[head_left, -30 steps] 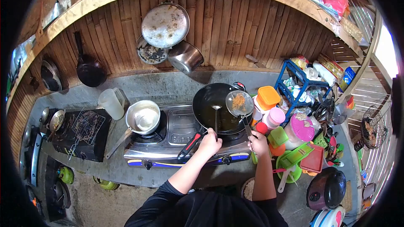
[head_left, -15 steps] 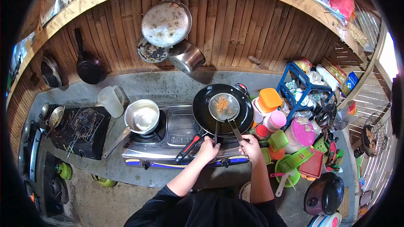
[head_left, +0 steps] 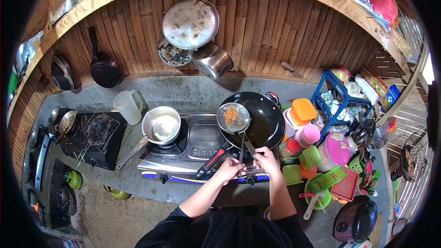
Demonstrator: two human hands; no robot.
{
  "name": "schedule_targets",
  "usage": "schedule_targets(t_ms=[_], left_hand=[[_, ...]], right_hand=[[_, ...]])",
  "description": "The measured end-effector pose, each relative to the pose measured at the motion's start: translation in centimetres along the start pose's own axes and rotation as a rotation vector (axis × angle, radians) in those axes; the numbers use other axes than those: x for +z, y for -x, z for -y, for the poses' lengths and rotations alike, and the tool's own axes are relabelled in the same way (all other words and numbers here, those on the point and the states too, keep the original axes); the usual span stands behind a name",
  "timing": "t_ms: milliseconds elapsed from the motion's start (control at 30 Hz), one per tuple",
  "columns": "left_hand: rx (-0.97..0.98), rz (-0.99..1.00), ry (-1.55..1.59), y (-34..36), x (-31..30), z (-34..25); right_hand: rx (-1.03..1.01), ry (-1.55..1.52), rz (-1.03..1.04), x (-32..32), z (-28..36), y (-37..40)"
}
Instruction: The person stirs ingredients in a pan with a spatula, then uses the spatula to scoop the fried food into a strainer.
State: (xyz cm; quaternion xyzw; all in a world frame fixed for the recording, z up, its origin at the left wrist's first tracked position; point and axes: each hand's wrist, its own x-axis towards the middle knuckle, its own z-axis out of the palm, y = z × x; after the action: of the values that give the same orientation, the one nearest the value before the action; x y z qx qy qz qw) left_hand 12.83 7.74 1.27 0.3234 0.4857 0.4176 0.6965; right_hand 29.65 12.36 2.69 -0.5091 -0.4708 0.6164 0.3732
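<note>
A round mesh strainer [head_left: 242, 120] with orange-brown fried bits [head_left: 231, 115] in it is over the left side of a black wok [head_left: 268, 126]. Dark oil shows in the bottom of the wok, which stands on the right burner of the stove [head_left: 202, 156]. My left hand [head_left: 230, 170] is closed around a thin dark utensil handle that reaches up to the strainer. Closed beside it, my right hand [head_left: 266, 160] grips the strainer's metal handle. The wok's black and red handle [head_left: 211, 163] points toward me, left of my left hand.
On the left burner sits a pot [head_left: 161, 126], with a plastic jug [head_left: 127, 108] behind it. A charred grill rack [head_left: 102, 131] lies farther left. Plastic containers [head_left: 310, 156], a blue rack [head_left: 337, 101] and a rice cooker [head_left: 354, 220] crowd the right side.
The strainer has moved left from the wok's middle to its left side, uncovering the oil. My hands have come closer together. The whole view has shifted slightly.
</note>
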Motion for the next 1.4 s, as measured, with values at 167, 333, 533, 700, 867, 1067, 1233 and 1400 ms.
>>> schedule_targets(t_ms=[167,333,533,700,867,1067,1233,1400], left_hand=[[-0.081,0.018,0.084,0.4,-0.5,-0.4],[-0.119,0.060,0.096,0.4,-0.7,-0.4],[-0.166,0.101,0.138,0.9,-0.7,-0.8],[-0.171,0.130,0.120,0.2,-1.2,0.3],[-0.140,0.068,0.101,0.8,-0.7,0.2],[-0.088,0.008,0.132,1.0,-1.1,0.1],[0.045,-0.076,0.254,1.6,-1.5,0.0],[0.076,-0.152,0.473,2.1,-1.8,1.0]], right_hand=[[0.021,0.042,0.005,0.0,0.7,0.4],[0.084,0.022,0.063,-0.7,1.1,0.9],[0.103,0.002,0.041,-0.3,2.1,2.2],[0.065,-0.022,0.073,-0.7,1.4,1.9],[-0.004,-0.021,0.051,-0.7,0.0,1.4],[-0.004,0.012,0.026,-1.0,-0.1,1.0],[-0.024,0.092,-0.023,-1.1,0.1,0.9],[0.008,0.171,-0.047,-0.8,1.2,1.4]])
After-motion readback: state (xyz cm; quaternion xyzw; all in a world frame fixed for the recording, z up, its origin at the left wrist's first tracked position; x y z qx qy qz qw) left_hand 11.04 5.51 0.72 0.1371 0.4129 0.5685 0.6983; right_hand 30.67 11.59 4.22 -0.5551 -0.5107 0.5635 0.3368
